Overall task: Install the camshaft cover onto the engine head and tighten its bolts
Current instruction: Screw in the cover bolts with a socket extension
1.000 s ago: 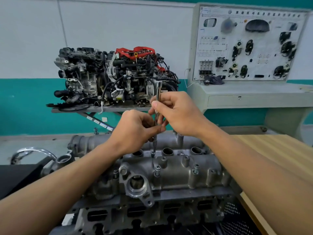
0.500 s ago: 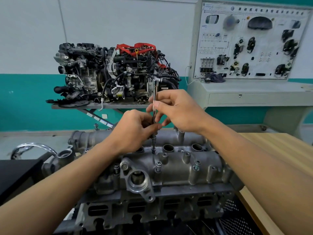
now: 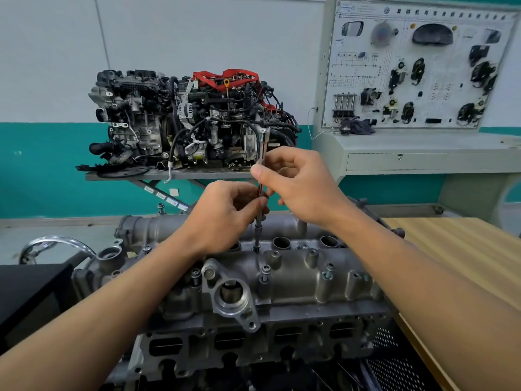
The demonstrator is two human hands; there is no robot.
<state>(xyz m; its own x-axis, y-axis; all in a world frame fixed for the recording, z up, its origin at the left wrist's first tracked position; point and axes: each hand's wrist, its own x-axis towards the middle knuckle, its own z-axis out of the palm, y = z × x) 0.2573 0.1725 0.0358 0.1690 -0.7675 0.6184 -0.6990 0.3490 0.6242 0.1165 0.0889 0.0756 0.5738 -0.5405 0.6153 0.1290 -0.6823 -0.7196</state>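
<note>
Cover [image 3: 296, 280] sits on the head [image 3: 253, 351] just below the hands, so bolt-tightening is in hand: the left hand [image 3: 225, 213] low and the right hand [image 3: 298, 184] above both pinch an upright bar [image 3: 262, 148] seated on a rear bolt [image 3: 256, 249], which next calls for finger-spinning it snug.

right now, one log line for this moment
left hand: grips driver shaft low | right hand: pinches it higher | tip: on bolt in camshaft cover
</note>
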